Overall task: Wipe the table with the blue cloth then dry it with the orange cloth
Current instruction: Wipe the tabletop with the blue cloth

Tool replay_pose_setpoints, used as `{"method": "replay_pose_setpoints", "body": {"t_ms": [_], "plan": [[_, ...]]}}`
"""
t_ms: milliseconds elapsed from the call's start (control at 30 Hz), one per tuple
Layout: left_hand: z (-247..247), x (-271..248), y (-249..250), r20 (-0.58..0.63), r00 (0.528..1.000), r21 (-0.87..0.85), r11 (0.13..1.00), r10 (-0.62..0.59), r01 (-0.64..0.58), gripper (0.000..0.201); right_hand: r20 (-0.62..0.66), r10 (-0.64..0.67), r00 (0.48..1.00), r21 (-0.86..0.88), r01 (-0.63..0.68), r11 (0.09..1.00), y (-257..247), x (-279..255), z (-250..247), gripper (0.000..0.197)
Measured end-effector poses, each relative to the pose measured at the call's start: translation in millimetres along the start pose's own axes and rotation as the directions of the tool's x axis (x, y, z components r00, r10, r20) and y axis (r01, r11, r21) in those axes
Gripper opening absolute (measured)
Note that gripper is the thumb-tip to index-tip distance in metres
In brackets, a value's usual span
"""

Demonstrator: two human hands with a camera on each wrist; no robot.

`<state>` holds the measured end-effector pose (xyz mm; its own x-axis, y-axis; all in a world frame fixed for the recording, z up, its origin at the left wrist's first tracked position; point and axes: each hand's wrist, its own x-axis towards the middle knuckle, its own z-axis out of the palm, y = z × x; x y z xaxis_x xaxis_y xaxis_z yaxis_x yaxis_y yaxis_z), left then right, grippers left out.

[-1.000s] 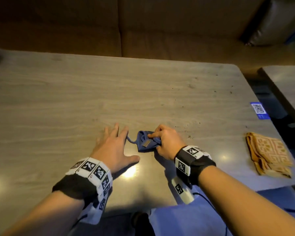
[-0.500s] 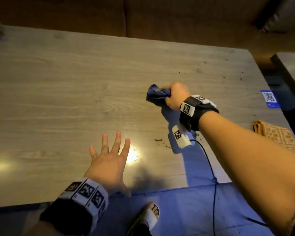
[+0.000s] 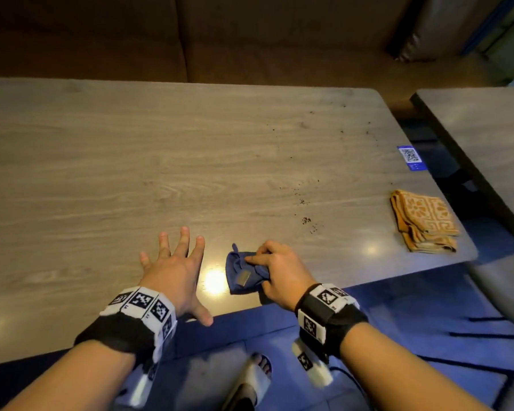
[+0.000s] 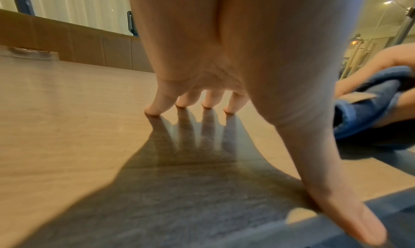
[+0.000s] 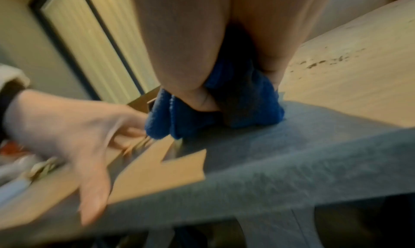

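Nearest the camera, a foot in a pale sandal is seen on the blue-lit floor below the front edge of the tabletop, a long slab with a grey wood-grain finish and a rounded far right corner. The left hand is laid flat on the tabletop near that front edge, its fingers straight and spread, the fingertips touching the surface and the thumb reaching over the edge. Just beside it to the right, the blue cloth is bunched on the tabletop and gripped by the right hand, whose fingers and thumb are curled round it; a small pale tag is sewn to the cloth, and no writing on it can be read. Bright spots of lamp light are reflected in the surface beside the hands. Dark crumbs are scattered across the right half of the tabletop, from near the right hand up towards the far right corner. The orange cloth, patterned and folded, is lying well apart from the hands by the right edge. Further back on the same edge a blue sticker with a QR code is fixed; its small print is too blurred to be read. A second tabletop is seen across a gap to the right, and a brown upholstered bench is set behind the far edge.
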<state>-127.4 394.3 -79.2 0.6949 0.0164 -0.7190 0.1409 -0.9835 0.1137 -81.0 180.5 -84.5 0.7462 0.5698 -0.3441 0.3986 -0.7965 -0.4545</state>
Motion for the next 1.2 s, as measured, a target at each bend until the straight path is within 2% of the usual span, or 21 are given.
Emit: {"method": "replay_pose_setpoints", "body": {"t_ms": [67,133,167,233,267,333,400,467,567,633,700,800,867,933,1000,1067,1200], "plan": [[1.3,2.9,-1.3,-0.013,1.0,0.007,1.0,0.003,-0.003,0.161,-0.132,0.069,0.989,0.121,-0.053,0.991,5.2,1.4,-9.3,0.053],[4.0,5.7,-2.5,-0.023,1.0,0.019,1.0,0.003,-0.002,0.162,-0.334,0.231,0.914,0.21,-0.167,0.963,18.3,8.3,-25.7,0.051],[5.0,6.5,-3.3,-0.031,1.0,0.031,1.0,0.0,0.001,0.163,-0.367,0.289,0.884,0.209,-0.224,0.952,25.3,11.6,-31.9,0.046],[5.2,7.1,-2.9,-0.043,0.999,0.044,0.999,0.002,0.0,0.163,-0.28,0.336,0.899,0.076,-0.328,0.942,31.4,10.6,-31.6,0.03],[5.5,7.6,-3.0,-0.049,0.999,0.04,0.999,0.001,0.001,0.164,-0.217,0.317,0.923,-0.007,-0.326,0.945,29.7,5.8,-24.6,0.026],[5.0,7.3,-3.5,-0.063,0.998,0.037,0.999,0.001,0.001,0.164,-0.135,0.246,0.96,-0.083,-0.258,0.963,21.8,-15.3,-5.1,0.032],[4.4,6.0,-3.8,-0.071,0.997,0.036,0.999,0.002,0.0,0.163,-0.136,0.194,0.972,-0.055,-0.203,0.978,12.0,-47.0,11.0,0.039],[3.5,4.7,-3.0,-0.069,0.998,0.029,1.0,0.005,-0.003,0.163,-0.109,0.163,0.981,-0.016,-0.165,0.986,4.4,-74.9,20.3,0.038],[4.0,4.4,-2.5,-0.055,0.998,0.028,1.0,0.008,-0.007,0.162,-0.022,0.179,0.984,0.045,-0.178,0.983,2.6,-96.6,16.7,0.037],[4.0,4.9,-3.5,-0.057,0.998,0.027,1.0,0.01,-0.008,0.162,-0.102,0.2,0.974,0.163,-0.182,0.97,1.8,-87.9,-2.8,0.045],[3.5,4.1,-3.3,-0.046,0.999,0.016,1.0,0.013,-0.012,0.161,-0.279,0.22,0.935,0.235,-0.155,0.959,-3.1,-57.6,-28.9,0.048],[3.6,5.6,-4.6,-0.038,0.999,0.011,1.0,0.016,-0.015,0.161,-0.439,0.231,0.869,0.155,-0.18,0.971,-11.9,17.8,-58.8,0.047],[4.3,7.1,-5.0,-0.039,0.999,0.021,1.0,0.014,-0.013,0.162,-0.412,0.25,0.876,0.12,-0.22,0.968,-13.6,75.1,-66.3,0.044],[6.1,8.1,-4.5,-0.04,0.999,0.029,1.0,0.013,-0.012,0.161,-0.252,0.236,0.939,-0.002,-0.245,0.97,-18.3,117.9,-60.3,0.039],[5.5,8.4,-4.2,-0.04,0.999,0.036,0.999,0.01,-0.009,0.16,-0.137,0.183,0.973,-0.18,-0.206,0.962,-30.5,131.1,-46.1,0.031],[5.2,7.0,-3.6,-0.036,0.999,0.034,0.999,0.006,-0.005,0.16,-0.142,0.104,0.984,-0.238,-0.136,0.962,-37.6,114.0,-25.0,0.032],[4.8,6.2,-1.6,-0.06,0.998,0.041,0.999,-0.003,0.005,0.161,-0.157,-0.002,0.988,-0.079,-0.01,0.997,-34.7,31.3,12.1,0.044]]}}
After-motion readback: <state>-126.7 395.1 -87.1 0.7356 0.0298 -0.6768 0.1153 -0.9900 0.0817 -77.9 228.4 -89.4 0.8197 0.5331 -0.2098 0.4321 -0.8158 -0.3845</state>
